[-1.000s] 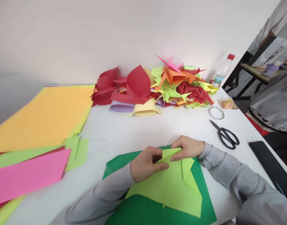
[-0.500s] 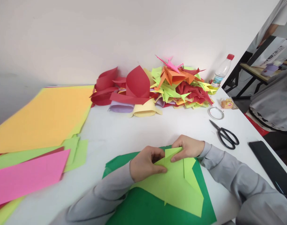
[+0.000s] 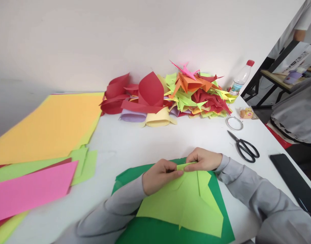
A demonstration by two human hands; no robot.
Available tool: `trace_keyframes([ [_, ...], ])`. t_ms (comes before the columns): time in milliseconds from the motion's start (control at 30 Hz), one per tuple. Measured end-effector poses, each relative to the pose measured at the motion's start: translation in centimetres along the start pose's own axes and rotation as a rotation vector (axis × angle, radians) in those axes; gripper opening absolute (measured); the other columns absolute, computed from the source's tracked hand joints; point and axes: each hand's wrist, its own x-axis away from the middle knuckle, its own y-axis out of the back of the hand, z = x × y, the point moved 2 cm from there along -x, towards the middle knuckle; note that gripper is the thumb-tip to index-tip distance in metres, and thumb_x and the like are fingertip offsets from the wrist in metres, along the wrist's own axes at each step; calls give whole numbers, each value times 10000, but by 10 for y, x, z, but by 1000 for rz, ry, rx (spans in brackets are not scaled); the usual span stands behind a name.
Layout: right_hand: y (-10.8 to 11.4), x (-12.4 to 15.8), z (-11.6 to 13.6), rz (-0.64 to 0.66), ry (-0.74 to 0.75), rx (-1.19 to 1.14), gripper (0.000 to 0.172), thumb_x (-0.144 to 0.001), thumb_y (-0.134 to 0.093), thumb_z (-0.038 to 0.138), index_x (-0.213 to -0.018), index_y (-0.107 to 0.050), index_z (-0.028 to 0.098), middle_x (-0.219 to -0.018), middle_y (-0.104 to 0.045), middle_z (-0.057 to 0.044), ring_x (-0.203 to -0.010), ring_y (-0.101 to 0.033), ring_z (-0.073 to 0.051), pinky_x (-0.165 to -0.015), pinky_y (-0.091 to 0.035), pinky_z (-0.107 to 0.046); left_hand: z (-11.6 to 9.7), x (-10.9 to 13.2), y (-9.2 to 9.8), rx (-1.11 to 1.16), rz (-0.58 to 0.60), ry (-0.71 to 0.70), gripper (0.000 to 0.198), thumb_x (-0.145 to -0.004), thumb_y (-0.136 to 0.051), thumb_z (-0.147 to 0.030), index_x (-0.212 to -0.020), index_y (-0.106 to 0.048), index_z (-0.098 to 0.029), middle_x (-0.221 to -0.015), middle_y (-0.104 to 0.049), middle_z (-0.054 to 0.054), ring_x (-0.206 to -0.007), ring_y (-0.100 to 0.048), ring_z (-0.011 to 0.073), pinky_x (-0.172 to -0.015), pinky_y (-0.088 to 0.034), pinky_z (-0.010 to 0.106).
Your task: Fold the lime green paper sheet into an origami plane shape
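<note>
A lime-green sheet of paper point(image 3: 188, 206), partly folded and creased, lies over a dark green sheet point(image 3: 152, 234) at the table's near side. Along its far edge, my left hand point(image 3: 160, 176) pinches the paper between thumb and fingers. Close beside it, my right hand point(image 3: 202, 159) grips the same edge, thumb on top. A narrow folded strip shows between the two thumbs. The fingers' undersides are hidden behind the paper.
Folded paper shapes point(image 3: 193, 91) and red paper rolls point(image 3: 150, 91) sit along the wall. Scissors point(image 3: 244, 147), a tape roll point(image 3: 234, 123), a bottle point(image 3: 240, 79) and a black phone-like object point(image 3: 294, 183) are right. Orange sheets point(image 3: 51, 128) and pink paper point(image 3: 33, 189) lie left.
The small flap standing up at the far edge of the lime-green paper is now folded down under my thumbs. My left thumb has moved up and right, towards my right hand.
</note>
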Motion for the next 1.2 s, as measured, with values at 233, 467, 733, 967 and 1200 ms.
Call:
trace_keyframes([
  [233, -3, -4, -4, 32, -9, -116, 439, -664, -714, 542, -633, -611, 116, -534, -494, 50, -518, -384, -64, -492, -321, -212, -3, 1, -3, 147, -47, 50, 429, -677, -609, -539, -482, -456, -189, -456, -341, -54, -466, -292, 88, -458, -223, 249],
  [467, -3, -4, -6, 12, 6, -262, 469, -677, -687, 583, -641, -579, 129, -571, -486, 44, -570, -441, -91, -569, -362, -249, -6, 0, -4, 200, -94, 28, 399, -668, -644, -499, -485, -484, -183, -454, -384, -54, -472, -343, 91, -478, -284, 241],
  [733, -5, -5, -5, 19, 46, -212, 505, -706, -645, 624, -673, -567, 126, -593, -465, 47, -578, -396, -81, -556, -331, -235, -5, 1, -2, 213, -119, -49, 387, -688, -641, -494, -523, -535, -161, -492, -412, -45, -480, -380, 88, -480, -347, 236],
  [967, -5, -6, -4, 11, 77, -177, 497, -698, -652, 620, -638, -562, 134, -558, -411, 67, -559, -344, -71, -546, -293, -230, -4, -1, -5, 224, -110, -18, 389, -675, -652, -531, -622, -567, -156, -525, -432, -48, -488, -441, 100, -459, -414, 232],
  [1200, -3, -6, -6, 20, 66, -273, 447, -654, -723, 547, -623, -592, 121, -559, -473, 53, -563, -402, -81, -565, -331, -243, 2, -1, -7, 216, -90, -9, 481, -669, -659, -598, -550, -446, -183, -457, -404, -69, -411, -460, 95, -409, -397, 220],
])
